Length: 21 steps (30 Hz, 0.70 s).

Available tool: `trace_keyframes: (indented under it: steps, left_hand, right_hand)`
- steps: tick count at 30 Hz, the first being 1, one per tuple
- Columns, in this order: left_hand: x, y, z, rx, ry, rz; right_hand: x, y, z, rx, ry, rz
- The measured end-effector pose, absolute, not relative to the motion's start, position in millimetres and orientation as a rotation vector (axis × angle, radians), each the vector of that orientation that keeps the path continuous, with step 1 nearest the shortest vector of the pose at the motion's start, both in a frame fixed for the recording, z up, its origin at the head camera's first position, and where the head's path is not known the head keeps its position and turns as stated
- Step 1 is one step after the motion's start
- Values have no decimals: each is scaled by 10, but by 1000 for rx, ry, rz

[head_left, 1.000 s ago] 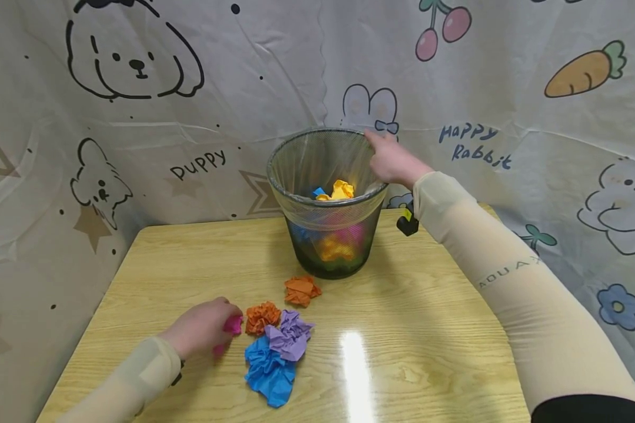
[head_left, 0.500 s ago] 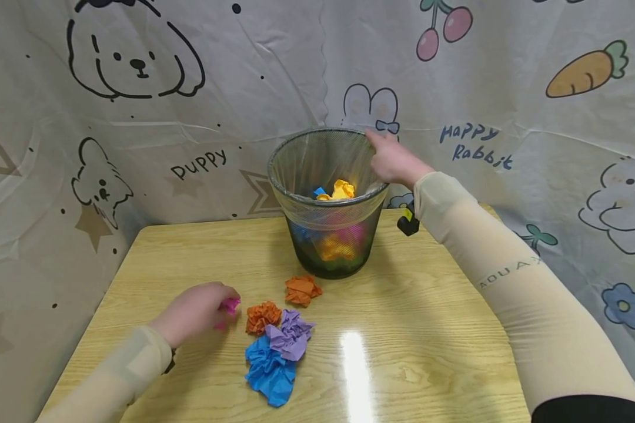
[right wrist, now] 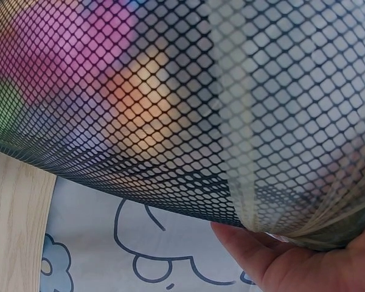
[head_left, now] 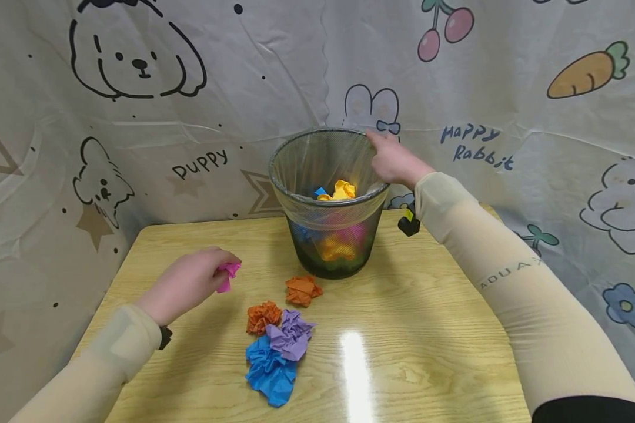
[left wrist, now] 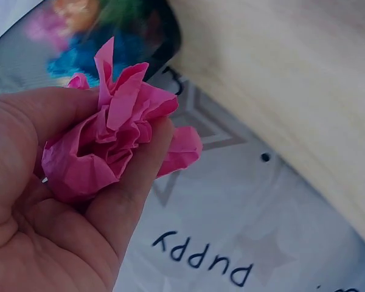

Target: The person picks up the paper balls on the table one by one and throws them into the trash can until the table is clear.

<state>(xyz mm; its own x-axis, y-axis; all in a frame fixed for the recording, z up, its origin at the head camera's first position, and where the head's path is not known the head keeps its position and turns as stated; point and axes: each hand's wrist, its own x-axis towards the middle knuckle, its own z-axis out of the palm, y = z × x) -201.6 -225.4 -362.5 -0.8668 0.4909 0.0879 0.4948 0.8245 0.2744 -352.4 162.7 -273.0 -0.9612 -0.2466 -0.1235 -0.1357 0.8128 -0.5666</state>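
Observation:
My left hand (head_left: 187, 282) pinches a crumpled pink paper ball (left wrist: 115, 128) between thumb and fingers, held over the table left of the wastebasket (head_left: 328, 269). That basket is black mesh, upright, with a clear plastic liner folded over its rim. Yellow and blue crumpled papers (head_left: 343, 190) show inside it, and more colours come through the mesh. At the basket's right side, my right hand (head_left: 397, 158) grips the rim, thumb outside against the mesh in the right wrist view. Two orange paper balls (head_left: 303, 291), a purple one (head_left: 291, 335) and a blue one (head_left: 271, 371) lie in front.
The wooden table (head_left: 428, 329) has its back edge close to a pale printed curtain (head_left: 275, 70), which hangs behind and along both sides. The basket stands near that back edge. A bright light reflection (head_left: 356, 376) crosses the tabletop right of the papers.
My left hand has lifted the pink paper ball off the table, away from the other papers and farther back towards the basket. The right hand stays at the rim.

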Motion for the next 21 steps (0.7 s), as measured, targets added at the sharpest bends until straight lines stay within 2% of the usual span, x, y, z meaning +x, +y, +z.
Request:
trace_keyframes:
  steps: [15,21]
  left_hand:
    - [-2138,-2165,-3055,-832,-2830,-417]
    - [-2178,-2151,-2882,-764,-2812,-369]
  right_hand:
    - [-3518,1642,-2725,-281,2797,-871]
    - [-3517,1638,-2724,-285,2794,-872]
